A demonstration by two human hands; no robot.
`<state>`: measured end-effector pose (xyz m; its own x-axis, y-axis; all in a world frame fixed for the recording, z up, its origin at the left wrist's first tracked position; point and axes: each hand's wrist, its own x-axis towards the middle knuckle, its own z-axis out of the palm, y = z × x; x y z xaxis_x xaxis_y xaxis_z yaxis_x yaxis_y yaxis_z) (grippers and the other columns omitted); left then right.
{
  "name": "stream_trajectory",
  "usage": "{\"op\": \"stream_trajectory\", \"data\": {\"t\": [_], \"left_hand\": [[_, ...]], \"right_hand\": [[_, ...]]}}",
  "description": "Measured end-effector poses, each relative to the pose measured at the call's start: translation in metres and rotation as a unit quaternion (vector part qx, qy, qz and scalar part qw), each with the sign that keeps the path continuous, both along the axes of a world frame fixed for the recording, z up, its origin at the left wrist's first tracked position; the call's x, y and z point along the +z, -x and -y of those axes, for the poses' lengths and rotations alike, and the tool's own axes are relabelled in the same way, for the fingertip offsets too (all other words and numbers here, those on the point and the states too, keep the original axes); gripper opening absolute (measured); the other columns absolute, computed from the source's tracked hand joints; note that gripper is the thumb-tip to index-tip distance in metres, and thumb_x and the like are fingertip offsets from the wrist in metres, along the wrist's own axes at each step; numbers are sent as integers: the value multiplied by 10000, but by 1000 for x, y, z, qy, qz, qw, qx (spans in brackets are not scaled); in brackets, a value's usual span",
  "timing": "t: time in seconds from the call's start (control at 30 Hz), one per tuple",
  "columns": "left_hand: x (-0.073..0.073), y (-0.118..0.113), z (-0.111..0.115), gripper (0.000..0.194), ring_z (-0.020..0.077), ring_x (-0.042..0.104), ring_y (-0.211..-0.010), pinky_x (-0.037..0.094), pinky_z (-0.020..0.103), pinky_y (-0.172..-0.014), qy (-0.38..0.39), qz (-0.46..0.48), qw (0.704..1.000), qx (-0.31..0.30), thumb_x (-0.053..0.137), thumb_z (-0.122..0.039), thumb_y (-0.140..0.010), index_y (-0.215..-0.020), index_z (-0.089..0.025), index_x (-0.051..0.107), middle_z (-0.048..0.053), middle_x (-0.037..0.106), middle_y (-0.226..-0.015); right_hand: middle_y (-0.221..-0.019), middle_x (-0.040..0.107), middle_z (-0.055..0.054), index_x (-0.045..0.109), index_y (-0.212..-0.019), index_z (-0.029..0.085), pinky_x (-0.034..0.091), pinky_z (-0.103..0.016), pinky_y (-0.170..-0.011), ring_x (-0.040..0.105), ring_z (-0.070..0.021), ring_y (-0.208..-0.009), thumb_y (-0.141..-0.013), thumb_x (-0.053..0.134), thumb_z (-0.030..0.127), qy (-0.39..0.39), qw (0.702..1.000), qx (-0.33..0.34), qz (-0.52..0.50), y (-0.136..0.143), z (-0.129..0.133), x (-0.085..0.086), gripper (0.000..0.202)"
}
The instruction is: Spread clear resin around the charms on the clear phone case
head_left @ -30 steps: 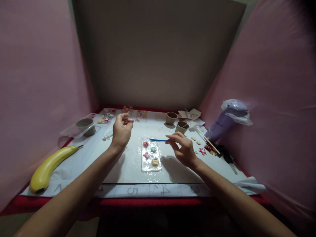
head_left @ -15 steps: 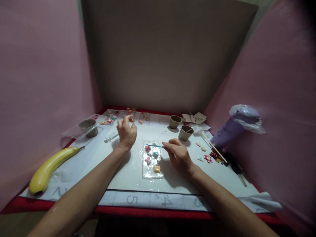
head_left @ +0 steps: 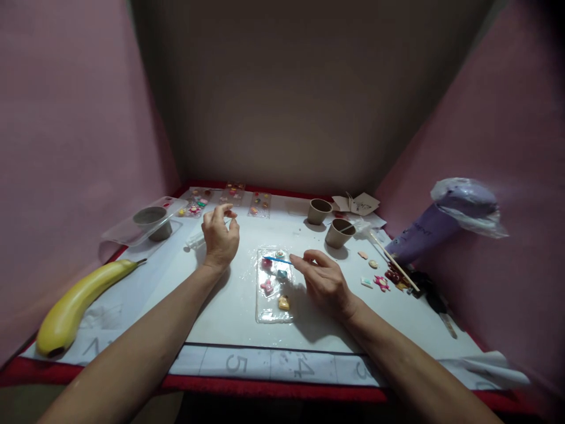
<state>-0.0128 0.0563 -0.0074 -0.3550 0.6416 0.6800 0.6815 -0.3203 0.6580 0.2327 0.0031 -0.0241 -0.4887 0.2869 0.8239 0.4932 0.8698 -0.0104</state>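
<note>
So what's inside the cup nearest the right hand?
A thin stick leans over the rim of the cup. The near wall hides the bottom, so anything lower down can't be seen.

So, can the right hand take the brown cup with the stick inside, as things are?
Probably yes: the brown cup stands upright just beyond the right hand, with open white surface between. But the hand holds a blue tool, which may need putting down first.

One left hand [head_left: 221, 238], bare; one right hand [head_left: 326, 284], bare; two forearms [head_left: 159, 330], bare and slender, tapering to narrow, likewise bare wrists [head_left: 214, 266].
</note>
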Motion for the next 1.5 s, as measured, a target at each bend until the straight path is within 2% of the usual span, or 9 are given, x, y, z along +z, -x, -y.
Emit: {"op": "stream_trajectory", "data": {"t": [0.3, 0.53, 0.63, 0.73, 0.87, 0.97, 1.13, 1.33, 1.5], "left_hand": [[0, 1, -1, 314, 270, 543, -1004, 409, 443, -937, 6, -9, 1000, 0, 537, -53, -756, -1027, -202, 592, 60, 689, -898], [1, 2, 0, 316, 259, 540, -1009, 404, 433, -943, 10, -12, 1000, 2, 540, -36, -756, -1017, -204, 594, 56, 685, -901], [1, 3, 0, 305, 260, 540, -1005, 409, 432, -934, 10, -15, 1000, 4, 540, -42, -762, -1014, -204, 598, 60, 684, -907], [1, 3, -1, 308, 259, 541, -1002, 412, 430, -922, 15, -14, 1000, 4, 547, -44, -757, -1009, -213, 599, 54, 682, -911], [1, 3, -2, 302, 258, 544, -1001, 408, 432, -928, 20, -9, 1000, 3, 551, -48, -755, -1000, -217, 602, 48, 677, -897], [1, 3, -2, 303, 262, 544, -1014, 413, 429, -918, 23, -4, 1000, -1, 554, -51, -753, -998, -221, 604, 48, 674, -896], [1, 2, -1, 302, 266, 542, -1019, 404, 443, -945, 21, -8, 1000, -3, 551, -42, -753, -1000, -209, 603, 55, 673, -901], [2, 2, -1, 304, 264, 536, -1010, 406, 438, -933, 25, -8, 1000, 1, 554, -35, -755, -997, -212, 601, 54, 676, -899], [2, 2, -1, 297, 272, 537, -1023, 409, 447, -939, 29, -14, 999, 2, 551, -46, -761, -1010, -200, 601, 67, 680, -914]], "right_hand": [[-695, 689, -50, 619, -1273, 243, 608, -398, -714, 673, -223, -773, -916, 459, 102, 6, 999, -5, 52, -10, 4, 1, 415], [-671, 683, -41, 573, -1326, 224, 592, -394, -684, 658, -227, -756, -852, 474, 10, -39, 999, 7, 27, -13, 10, 6, 529], [-696, 684, -38, 640, -1230, 247, 578, -390, -656, 640, -219, -739, -859, 519, 52, 18, 999, -10, -39, -9, 12, 7, 436], [-801, 694, -61, 700, -1092, 241, 567, -355, -634, 647, -201, -754, -863, 572, 114, 134, 982, -29, -132, -3, 12, 7, 292], [-851, 689, -56, 711, -1003, 208, 563, -316, -648, 698, -177, -730, -849, 599, 168, 316, 925, -13, -211, 3, 11, 7, 195], [-807, 728, -44, 701, -988, 190, 559, -326, -695, 716, -184, -716, -825, 620, 197, 404, 886, -12, -228, 6, 11, 10, 183], [-696, 746, -28, 685, -984, 174, 544, -334, -717, 715, -196, -715, -793, 625, 226, 462, 855, -13, -235, 9, 9, 12, 206], [-669, 738, -24, 689, -972, 165, 524, -335, -708, 690, -185, -674, -774, 611, 219, 474, 851, -25, -224, 9, 6, 10, 219], [-613, 708, -3, 689, -970, 159, 510, -320, -681, 668, -173, -626, -754, 596, 208, 498, 833, -23, -238, 5, 6, 10, 240]]}}
